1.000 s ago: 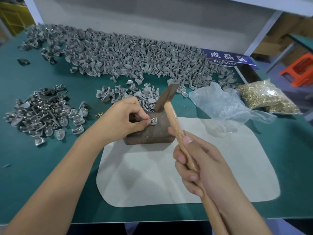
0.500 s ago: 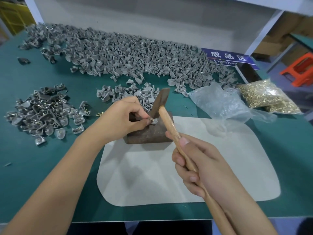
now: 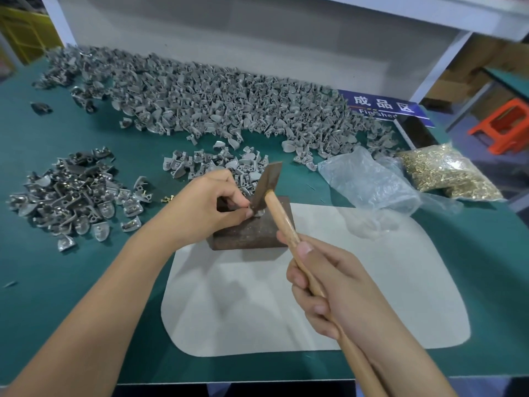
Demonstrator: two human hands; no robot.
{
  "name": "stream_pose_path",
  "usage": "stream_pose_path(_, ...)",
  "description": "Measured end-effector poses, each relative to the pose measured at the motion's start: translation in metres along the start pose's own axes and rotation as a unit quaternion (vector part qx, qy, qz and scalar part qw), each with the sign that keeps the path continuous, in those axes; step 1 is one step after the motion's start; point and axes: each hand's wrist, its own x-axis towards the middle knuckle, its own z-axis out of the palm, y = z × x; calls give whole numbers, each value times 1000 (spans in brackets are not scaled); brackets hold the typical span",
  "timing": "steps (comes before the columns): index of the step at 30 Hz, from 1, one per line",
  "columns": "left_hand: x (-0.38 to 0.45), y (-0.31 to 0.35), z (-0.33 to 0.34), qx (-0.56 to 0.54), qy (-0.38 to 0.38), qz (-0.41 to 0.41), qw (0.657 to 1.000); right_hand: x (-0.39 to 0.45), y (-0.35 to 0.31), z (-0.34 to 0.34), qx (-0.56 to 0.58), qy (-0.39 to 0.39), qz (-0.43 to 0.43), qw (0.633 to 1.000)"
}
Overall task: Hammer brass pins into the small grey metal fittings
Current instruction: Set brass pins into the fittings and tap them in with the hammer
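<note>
— Where was the fitting [image 3: 259, 212] when the shutter fell?

— On the top of the rusty brown block [image 3: 252, 229], at the block's 12 o'clock edge. Your left hand [image 3: 209, 206] pinched it between thumb and curled fingers, at the hand's 3 o'clock. It was mostly hidden; whether a brass pin sat in it could not be told.

— And the hammer [image 3: 269, 181]?

— Your right hand [image 3: 332, 285] was wrapped round its wooden handle, thumb along the top. The metal head was at that hand's 11 o'clock, its lower end right at the fitting and your left fingertips.

— The stock?

— Loose grey fittings [image 3: 217, 107] were heaped at the green table's [image 3: 86, 276] 12 o'clock, another pile [image 3: 68, 202] at 9 o'clock, a bag of brass pins [image 3: 446, 176] at 2 o'clock.
</note>
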Motion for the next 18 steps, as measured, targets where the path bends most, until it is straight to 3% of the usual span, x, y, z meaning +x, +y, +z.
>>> stream_pose_path(4, 0, 1, -1, 4, 1, 3, 1000, -2, 1, 3, 18, 12, -30, 999)
stream_pose_path(8, 0, 1, -1, 6, 2, 3, 1000, -2, -1, 1, 24, 11, 2, 1000)
stream_pose_path(12, 0, 1, -1, 1, 0, 2, 1000, -2, -3, 2, 24, 20, -45, 999)
stream_pose_path(18, 0, 2, -1, 0, 2, 4, 1000, 0, 0, -3, 21, 18, 3, 1000)
